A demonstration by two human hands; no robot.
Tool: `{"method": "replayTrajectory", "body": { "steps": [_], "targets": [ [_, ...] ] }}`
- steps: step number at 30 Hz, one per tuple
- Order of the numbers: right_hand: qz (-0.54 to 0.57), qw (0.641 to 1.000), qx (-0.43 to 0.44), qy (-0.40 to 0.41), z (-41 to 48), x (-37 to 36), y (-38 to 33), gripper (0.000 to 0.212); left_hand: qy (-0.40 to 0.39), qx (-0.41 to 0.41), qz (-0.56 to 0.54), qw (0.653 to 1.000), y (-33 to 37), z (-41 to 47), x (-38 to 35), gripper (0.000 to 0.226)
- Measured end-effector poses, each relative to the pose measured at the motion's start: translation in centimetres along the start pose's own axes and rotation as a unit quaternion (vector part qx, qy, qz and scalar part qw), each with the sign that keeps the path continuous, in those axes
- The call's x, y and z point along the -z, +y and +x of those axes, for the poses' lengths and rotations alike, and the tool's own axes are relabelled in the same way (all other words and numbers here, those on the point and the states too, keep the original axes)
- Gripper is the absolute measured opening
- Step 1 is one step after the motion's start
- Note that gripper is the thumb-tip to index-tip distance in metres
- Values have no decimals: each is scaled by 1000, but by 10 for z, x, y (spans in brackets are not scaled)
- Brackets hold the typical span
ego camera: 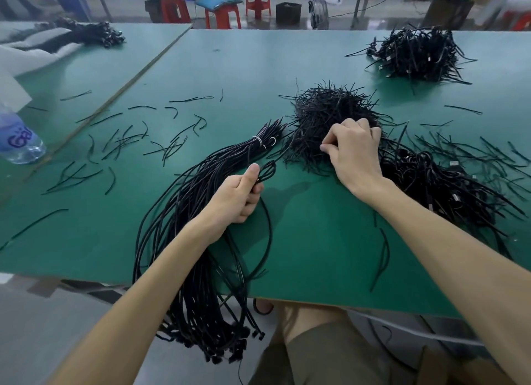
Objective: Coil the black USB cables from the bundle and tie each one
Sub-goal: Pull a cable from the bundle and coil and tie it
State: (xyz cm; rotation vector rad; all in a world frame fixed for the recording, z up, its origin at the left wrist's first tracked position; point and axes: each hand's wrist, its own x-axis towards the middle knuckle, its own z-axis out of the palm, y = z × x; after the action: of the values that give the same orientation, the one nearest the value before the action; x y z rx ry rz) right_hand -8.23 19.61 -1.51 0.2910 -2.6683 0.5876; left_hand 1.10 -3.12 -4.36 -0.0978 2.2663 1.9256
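Fingers [253, 205] of the left hand [235, 196] curl round a small coil of black USB cable [265, 173], thumb pressed on top, held just above the tabletop [301, 235]. The right hand [353, 152] reaches forward, its fingers [359, 126] bent into a heap of black ties [321, 111], thumb and forefinger pinching strands at its near side. The bundle [218, 157], bound with white bands, lies left of the left hand and trails over the near tabletop edge, its plug ends hanging below. Between the two forearms the green surface is bare up to that edge. Finished coils [436, 189] crowd the right forearm; another pile [416, 54] sits far right. Loose ties [123, 140] scatter leftward toward a water bottle [20, 143] at the left edge.
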Motion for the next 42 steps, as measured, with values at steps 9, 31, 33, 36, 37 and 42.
{"method": "replayTrajectory", "body": {
  "steps": [9, 31, 33, 36, 37, 42],
  "targets": [
    [368, 920, -134, -13, -34, 13, -32, 10, 27, 11, 16, 999, -1, 0, -4, 49],
    [577, 760, -271, -126, -87, -8, -86, 33, -21, -57, 57, 997, 7, -17, -13, 60],
    [573, 765, -268, -122, -87, -8, -87, 33, -18, -57, 59, 996, 8, -17, -13, 63],
    [556, 783, -254, -121, -88, -7, -87, 34, -11, -53, 65, 996, 7, -18, -13, 67],
    [551, 788, -247, -121, -88, -7, -87, 35, -8, -52, 63, 997, 7, -18, -13, 66],
    [548, 797, -218, -131, -91, -7, -87, 40, 7, -43, 39, 998, 4, -16, -9, 63]
  ]
}}
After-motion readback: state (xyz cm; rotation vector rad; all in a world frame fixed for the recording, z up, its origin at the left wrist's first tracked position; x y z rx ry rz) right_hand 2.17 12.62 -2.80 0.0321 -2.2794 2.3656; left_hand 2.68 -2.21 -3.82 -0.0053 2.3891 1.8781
